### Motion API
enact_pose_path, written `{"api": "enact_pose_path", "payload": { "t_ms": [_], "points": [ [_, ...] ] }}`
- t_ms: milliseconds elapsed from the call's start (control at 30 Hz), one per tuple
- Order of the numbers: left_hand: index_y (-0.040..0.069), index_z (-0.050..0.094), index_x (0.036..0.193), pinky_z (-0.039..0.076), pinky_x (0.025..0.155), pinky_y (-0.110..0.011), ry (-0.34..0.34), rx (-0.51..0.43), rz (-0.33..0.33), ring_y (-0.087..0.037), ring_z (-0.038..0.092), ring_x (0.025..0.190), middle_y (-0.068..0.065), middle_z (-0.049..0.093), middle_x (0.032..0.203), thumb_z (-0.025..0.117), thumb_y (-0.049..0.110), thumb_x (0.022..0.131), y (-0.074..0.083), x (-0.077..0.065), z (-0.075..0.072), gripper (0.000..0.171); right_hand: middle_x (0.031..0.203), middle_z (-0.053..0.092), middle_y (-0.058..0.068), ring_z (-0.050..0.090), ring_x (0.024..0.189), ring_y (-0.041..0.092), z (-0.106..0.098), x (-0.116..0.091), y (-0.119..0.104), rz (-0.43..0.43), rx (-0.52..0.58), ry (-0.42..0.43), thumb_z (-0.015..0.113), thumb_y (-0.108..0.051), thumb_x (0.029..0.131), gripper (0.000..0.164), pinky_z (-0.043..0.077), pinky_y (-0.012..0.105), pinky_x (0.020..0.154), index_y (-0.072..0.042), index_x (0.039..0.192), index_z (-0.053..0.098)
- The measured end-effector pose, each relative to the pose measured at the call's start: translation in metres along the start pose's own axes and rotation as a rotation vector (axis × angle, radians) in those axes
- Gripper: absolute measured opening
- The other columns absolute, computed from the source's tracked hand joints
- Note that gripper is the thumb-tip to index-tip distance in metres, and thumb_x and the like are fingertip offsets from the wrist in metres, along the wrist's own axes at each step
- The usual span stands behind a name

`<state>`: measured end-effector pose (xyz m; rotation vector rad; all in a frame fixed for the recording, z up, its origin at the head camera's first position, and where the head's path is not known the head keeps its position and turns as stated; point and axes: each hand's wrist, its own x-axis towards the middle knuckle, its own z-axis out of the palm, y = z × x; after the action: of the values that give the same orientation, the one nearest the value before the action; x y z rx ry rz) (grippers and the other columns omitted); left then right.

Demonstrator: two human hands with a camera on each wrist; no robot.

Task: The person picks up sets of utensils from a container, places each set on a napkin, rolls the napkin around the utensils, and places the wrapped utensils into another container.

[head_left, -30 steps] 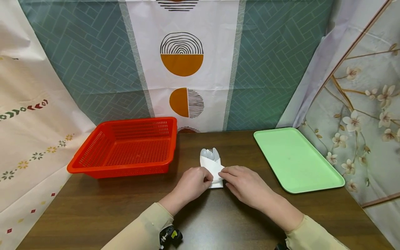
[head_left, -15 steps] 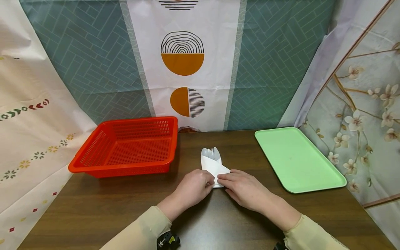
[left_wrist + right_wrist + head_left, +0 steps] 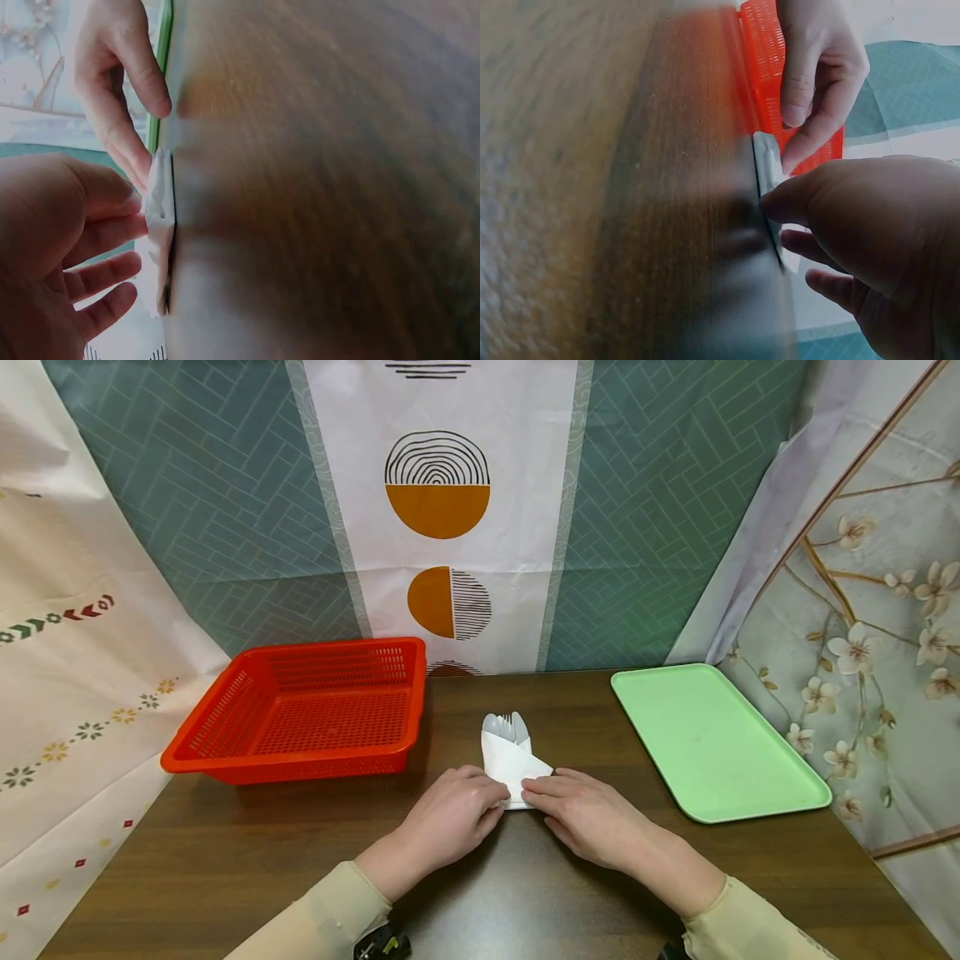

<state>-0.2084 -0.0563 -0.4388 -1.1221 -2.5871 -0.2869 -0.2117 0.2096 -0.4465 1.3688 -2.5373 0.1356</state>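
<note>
A white paper napkin (image 3: 514, 770) lies folded on the table, wrapped round white plastic cutlery. The heads of a spoon (image 3: 492, 724), a fork (image 3: 507, 725) and a knife (image 3: 519, 727) stick out at its far end. My left hand (image 3: 456, 810) touches the napkin's near left side with fingertips, its fingers loosely bent and spread in the left wrist view. My right hand (image 3: 588, 814) rests its fingers on the right side, over a fold whose corner points right. In the right wrist view, the thumb of that hand sits at the napkin's near edge (image 3: 766, 161).
Back left stands a red perforated plastic basket (image 3: 300, 766). A light green tray (image 3: 712, 735) lies flat at the right. Patterned cloths hang behind and along both sides of the brown wooden table (image 3: 225, 860).
My left hand has eased to the left, its fingers loosening from the napkin's lower edge. My right hand has shifted slightly, and the napkin's right corner now shows beyond its fingers.
</note>
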Motion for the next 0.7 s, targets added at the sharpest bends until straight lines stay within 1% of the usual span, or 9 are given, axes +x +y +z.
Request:
{"api": "enact_pose_path", "payload": {
  "t_ms": [33,100,167,233,333,400,567,700],
  "points": [
    [0.015,0.08,0.117,0.058,0.093,-0.043,-0.003,0.005,-0.001,-0.025,0.072,0.114,0.001,0.081,0.118,0.082,0.019,0.1,-0.0006,-0.0003,0.0002,0.018,0.149,0.069,0.009,0.063,0.14,0.023,0.0001,0.0,-0.0002,0.0,0.0,0.0,0.083,-0.009,0.096,0.045,0.048,0.051,0.117,-0.004,0.14,0.074],
    [0.011,0.077,0.133,0.055,0.106,-0.047,-0.031,0.013,-0.007,-0.028,0.069,0.129,-0.005,0.077,0.134,0.079,0.024,0.103,-0.0014,-0.0006,0.0006,0.033,0.149,0.069,0.009,0.063,0.14,0.023,0.0001,0.0,-0.0009,0.003,0.001,-0.004,0.083,-0.009,0.096,0.045,0.048,0.051,0.118,-0.004,0.14,0.074],
    [0.007,0.069,0.147,0.049,0.116,-0.05,-0.088,0.027,-0.017,-0.031,0.062,0.142,-0.009,0.068,0.15,0.075,0.032,0.107,-0.0019,-0.0011,0.0012,0.048,0.149,0.069,0.009,0.063,0.14,0.023,-0.0003,0.0001,-0.0018,0.007,0.004,-0.01,0.083,-0.009,0.096,0.046,0.048,0.051,0.118,-0.004,0.141,0.073],
    [0.006,0.063,0.154,0.043,0.122,-0.052,-0.157,0.038,-0.024,-0.032,0.055,0.15,-0.01,0.061,0.159,0.07,0.039,0.109,-0.0021,-0.0019,0.0018,0.056,0.15,0.068,0.009,0.063,0.141,0.023,-0.0008,0.0002,-0.0028,0.011,0.007,-0.017,0.083,-0.009,0.097,0.046,0.048,0.051,0.118,-0.004,0.141,0.073],
    [0.007,0.059,0.158,0.037,0.126,-0.052,-0.241,0.062,-0.029,-0.031,0.048,0.155,-0.01,0.054,0.166,0.063,0.049,0.111,-0.0019,-0.0031,0.0023,0.064,0.15,0.068,0.009,0.063,0.141,0.023,-0.0015,-0.0001,-0.0037,0.014,0.011,-0.026,0.083,-0.01,0.097,0.046,0.047,0.051,0.118,-0.004,0.142,0.073],
    [0.007,0.057,0.16,0.035,0.127,-0.052,-0.278,0.072,-0.027,-0.03,0.045,0.158,-0.01,0.051,0.168,0.061,0.053,0.111,-0.0018,-0.0034,0.002,0.067,0.151,0.068,0.009,0.063,0.141,0.023,-0.0018,-0.0005,-0.0039,0.015,0.008,-0.028,0.083,-0.01,0.097,0.047,0.047,0.051,0.118,-0.004,0.142,0.073],
    [0.007,0.051,0.164,0.033,0.128,-0.049,-0.341,0.088,-0.019,-0.03,0.041,0.16,-0.01,0.046,0.172,0.059,0.058,0.11,-0.0013,-0.0017,-0.002,0.074,0.152,0.067,0.009,0.062,0.143,0.023,-0.0022,-0.0021,-0.004,0.012,-0.003,-0.016,0.084,-0.009,0.095,0.049,0.047,0.052,0.118,-0.004,0.143,0.072],
    [0.006,0.049,0.165,0.034,0.128,-0.048,-0.37,0.063,0.0,-0.033,0.039,0.161,-0.014,0.043,0.173,0.059,0.058,0.111,-0.0009,-0.0003,-0.0063,0.076,0.154,0.066,0.01,0.061,0.143,0.024,-0.0027,-0.005,-0.0052,0.01,-0.01,-0.004,0.083,-0.007,0.096,0.05,0.049,0.052,0.117,-0.004,0.144,0.071]
  ]
}}
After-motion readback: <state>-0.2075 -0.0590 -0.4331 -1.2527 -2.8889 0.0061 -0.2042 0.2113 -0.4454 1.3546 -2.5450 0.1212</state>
